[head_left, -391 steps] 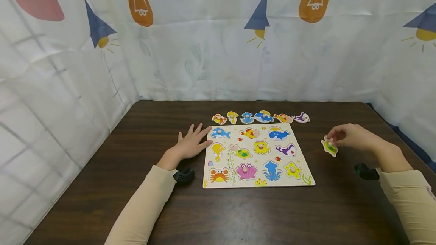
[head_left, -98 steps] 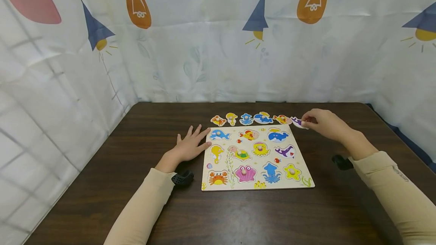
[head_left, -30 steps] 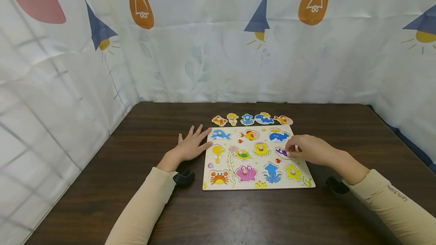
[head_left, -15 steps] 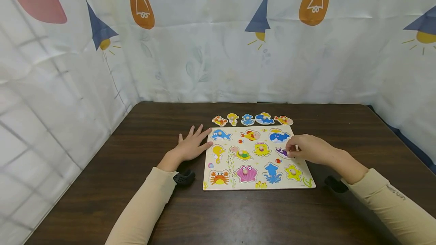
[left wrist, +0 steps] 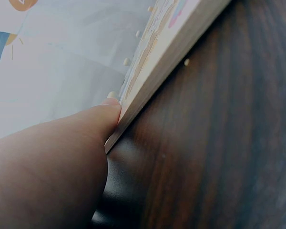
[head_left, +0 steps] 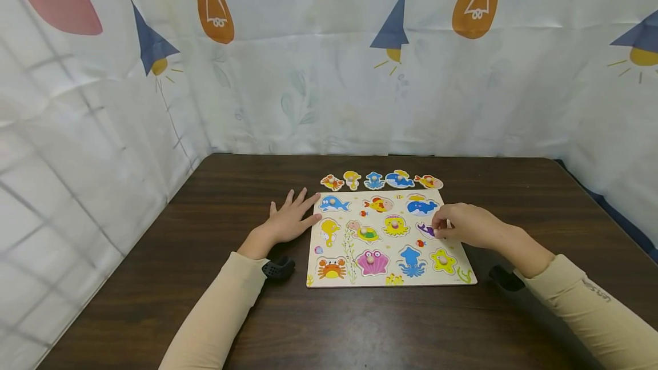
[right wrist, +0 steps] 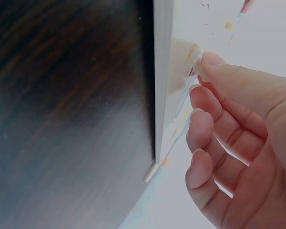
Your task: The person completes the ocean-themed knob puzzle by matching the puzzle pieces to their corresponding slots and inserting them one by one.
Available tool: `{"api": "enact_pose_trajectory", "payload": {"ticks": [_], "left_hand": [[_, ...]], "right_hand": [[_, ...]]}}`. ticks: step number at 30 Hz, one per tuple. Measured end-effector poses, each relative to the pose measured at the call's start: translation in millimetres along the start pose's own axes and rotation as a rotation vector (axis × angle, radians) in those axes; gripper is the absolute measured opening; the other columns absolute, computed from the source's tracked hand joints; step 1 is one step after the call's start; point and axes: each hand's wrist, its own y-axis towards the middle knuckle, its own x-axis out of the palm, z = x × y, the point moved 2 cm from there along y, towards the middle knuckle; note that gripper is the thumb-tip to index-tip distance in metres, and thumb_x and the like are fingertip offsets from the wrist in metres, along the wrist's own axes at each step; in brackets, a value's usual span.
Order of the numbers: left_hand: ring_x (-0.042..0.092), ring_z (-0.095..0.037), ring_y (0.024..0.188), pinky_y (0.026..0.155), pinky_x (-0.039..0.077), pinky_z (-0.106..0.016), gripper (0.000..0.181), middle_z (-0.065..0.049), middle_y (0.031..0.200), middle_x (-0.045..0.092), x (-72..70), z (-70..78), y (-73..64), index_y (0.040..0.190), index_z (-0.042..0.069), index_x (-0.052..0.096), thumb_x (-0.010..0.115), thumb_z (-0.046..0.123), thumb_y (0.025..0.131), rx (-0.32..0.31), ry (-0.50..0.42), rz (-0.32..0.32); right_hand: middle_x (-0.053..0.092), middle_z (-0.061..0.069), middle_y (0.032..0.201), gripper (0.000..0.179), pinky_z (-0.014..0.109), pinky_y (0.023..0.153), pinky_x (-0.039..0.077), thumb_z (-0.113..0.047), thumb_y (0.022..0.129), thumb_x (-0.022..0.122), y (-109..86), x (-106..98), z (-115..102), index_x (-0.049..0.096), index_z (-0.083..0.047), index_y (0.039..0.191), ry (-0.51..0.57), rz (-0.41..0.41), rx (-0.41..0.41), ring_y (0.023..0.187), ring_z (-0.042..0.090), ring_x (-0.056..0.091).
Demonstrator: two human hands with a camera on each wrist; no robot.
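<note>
A pale wooden puzzle board (head_left: 437, 280) with sea-animal pictures lies on the dark table. My right hand (head_left: 470, 226) is at its right side, thumb and index finger pinching the knob of a purple whale-like puzzle piece (head_left: 424, 230). That piece lies at its matching picture, partly covered by the fingers; whether it sits flush cannot be seen. In the right wrist view the knob (right wrist: 198, 69) shows between the fingertips. My left hand (head_left: 285, 221) rests spread on the table, thumb and index finger touching the board's left edge. The left wrist view shows the thumb (left wrist: 112, 112) against the edge.
Behind the board lie a crab piece (head_left: 332, 183), seahorse piece (head_left: 352, 180), squid piece (head_left: 374, 181), blue whale piece (head_left: 399, 180) and fish piece (head_left: 429, 182). Knobbed pieces in the board include the turtle (head_left: 367, 235), octopus (head_left: 395, 227) and starfish (head_left: 443, 260). A patterned curtain (head_left: 329, 113) hangs behind.
The turtle piece, earlier held right of the board, now sits in it. My right hand has taken the purple piece from the row's right end to the board. Little differs over the last second.
</note>
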Motion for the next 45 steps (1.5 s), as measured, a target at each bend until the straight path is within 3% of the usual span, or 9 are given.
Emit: {"api": "enact_pose_trajectory", "payload": {"ticks": [15,29,37,45], "left_hand": [[-0.004,-0.043,0.155,0.110,-0.004,-0.078,0.070,-0.015,0.171,0.005,0.8,-0.5,1.1,0.167,0.024,0.019,0.043,0.054,0.108,0.000,0.003,0.007],[-0.004,-0.043,0.155,0.110,-0.004,-0.078,0.071,-0.015,0.171,0.006,-0.4,0.5,0.3,0.167,0.023,0.020,0.043,0.054,0.107,0.005,-0.001,0.011],[-0.005,-0.042,0.155,0.110,-0.005,-0.078,0.070,-0.014,0.171,0.005,0.5,2.4,1.1,0.167,0.024,0.020,0.044,0.052,0.108,0.004,-0.007,0.007],[-0.005,-0.042,0.155,0.111,-0.004,-0.078,0.070,-0.014,0.171,0.005,0.1,1.7,0.2,0.167,0.024,0.020,0.045,0.052,0.107,-0.004,-0.005,0.007]], "right_hand": [[0.067,-0.005,0.091,0.011,0.029,0.063,0.049,-0.014,0.091,0.080,0.0,-6,0,0.078,-0.013,0.101,-0.001,0.022,0.012,0.075,0.013,0.055],[0.067,-0.003,0.085,0.018,0.033,0.067,0.053,-0.009,0.093,0.077,11.5,-40,1,0.076,-0.002,0.109,-0.015,0.225,-0.036,0.075,0.015,0.057],[0.070,0.003,0.090,0.018,0.041,0.073,0.054,-0.009,0.096,0.072,26.3,-49,19,0.075,0.000,0.112,0.018,0.277,0.027,0.081,0.021,0.061],[0.070,0.015,0.104,0.023,0.051,0.082,0.053,-0.013,0.101,0.067,43.7,-40,44,0.071,0.003,0.117,0.082,0.285,0.083,0.091,0.030,0.063]]}}
